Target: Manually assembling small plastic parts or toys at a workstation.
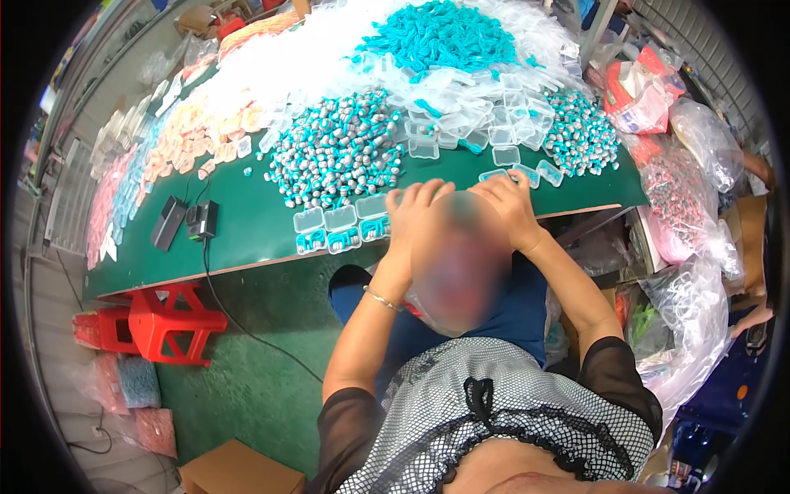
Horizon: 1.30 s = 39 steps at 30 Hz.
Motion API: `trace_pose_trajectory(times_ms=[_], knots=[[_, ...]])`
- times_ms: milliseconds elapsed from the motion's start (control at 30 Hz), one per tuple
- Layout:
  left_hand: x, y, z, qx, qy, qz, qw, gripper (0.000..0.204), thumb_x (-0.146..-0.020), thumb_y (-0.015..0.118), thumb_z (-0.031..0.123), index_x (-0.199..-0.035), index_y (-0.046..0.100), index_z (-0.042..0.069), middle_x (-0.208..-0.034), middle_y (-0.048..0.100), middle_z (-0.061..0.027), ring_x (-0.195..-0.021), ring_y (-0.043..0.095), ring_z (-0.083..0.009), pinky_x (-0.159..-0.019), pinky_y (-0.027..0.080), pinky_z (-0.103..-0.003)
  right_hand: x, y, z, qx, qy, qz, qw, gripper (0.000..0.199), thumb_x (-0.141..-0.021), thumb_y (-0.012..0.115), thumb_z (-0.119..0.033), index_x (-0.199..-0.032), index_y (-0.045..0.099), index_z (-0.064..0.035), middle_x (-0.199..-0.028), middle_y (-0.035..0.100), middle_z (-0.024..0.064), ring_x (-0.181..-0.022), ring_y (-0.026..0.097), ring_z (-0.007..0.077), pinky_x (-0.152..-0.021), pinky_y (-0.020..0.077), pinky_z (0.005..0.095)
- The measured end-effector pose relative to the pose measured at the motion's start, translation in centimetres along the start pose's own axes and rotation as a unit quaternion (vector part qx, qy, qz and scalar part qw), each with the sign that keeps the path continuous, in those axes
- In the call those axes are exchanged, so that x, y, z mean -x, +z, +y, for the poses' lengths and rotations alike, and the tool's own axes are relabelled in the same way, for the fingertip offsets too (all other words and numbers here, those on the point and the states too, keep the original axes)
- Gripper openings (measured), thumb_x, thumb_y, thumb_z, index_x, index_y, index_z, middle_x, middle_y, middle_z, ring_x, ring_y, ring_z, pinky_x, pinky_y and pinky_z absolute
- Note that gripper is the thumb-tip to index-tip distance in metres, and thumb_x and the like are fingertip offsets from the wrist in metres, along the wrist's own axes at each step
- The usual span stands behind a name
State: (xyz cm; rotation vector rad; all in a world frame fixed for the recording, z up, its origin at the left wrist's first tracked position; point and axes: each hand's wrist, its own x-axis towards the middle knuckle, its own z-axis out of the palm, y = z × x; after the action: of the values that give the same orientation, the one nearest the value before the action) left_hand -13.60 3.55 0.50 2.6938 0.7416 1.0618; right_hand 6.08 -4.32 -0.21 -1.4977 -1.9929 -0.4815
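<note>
Over the front edge of the green table (271,243), my two hands work close together. Bent and partly covered by a blur, the fingers of my left hand (409,221) reach the right end of a row of open clear plastic boxes (344,240) holding teal-and-white pieces. My right hand (512,212) is curled next to small clear boxes (550,172). What lies between my fingers is hidden. Beyond my left hand rises a large heap of small teal-and-grey pieces (333,148). A smaller heap of similar pieces (580,136) lies beyond my right hand.
Loose clear boxes (461,115) and a mound of teal cord-like pieces (440,34) cover the far side. Two small black devices (201,221) with a cable sit at the left. A red stool (171,323) and a cardboard box (239,469) stand on the floor. Filled plastic bags (675,193) crowd the right.
</note>
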Motion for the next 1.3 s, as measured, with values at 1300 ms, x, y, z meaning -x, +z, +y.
trace_pose_trajectory(times_ms=[1300], knots=[[2.3, -2.1, -2.0, -0.037, -0.078, -0.021, 0.996, 0.060, -0.065, 0.084, 0.025, -0.118, 0.060, 0.009, -0.110, 0.062, -0.0065, -0.104, 0.057, -0.0241, -0.093, 0.032, -0.044, 0.4, 2.7, -5.4, -0.002, 0.063, -0.009, 0.998, 0.028, -0.076, 0.064, -0.008, -0.103, 0.068, -0.0125, -0.102, 0.062, -0.0003, -0.102, 0.056, 0.0216, -0.099, 0.0265, 0.0547]])
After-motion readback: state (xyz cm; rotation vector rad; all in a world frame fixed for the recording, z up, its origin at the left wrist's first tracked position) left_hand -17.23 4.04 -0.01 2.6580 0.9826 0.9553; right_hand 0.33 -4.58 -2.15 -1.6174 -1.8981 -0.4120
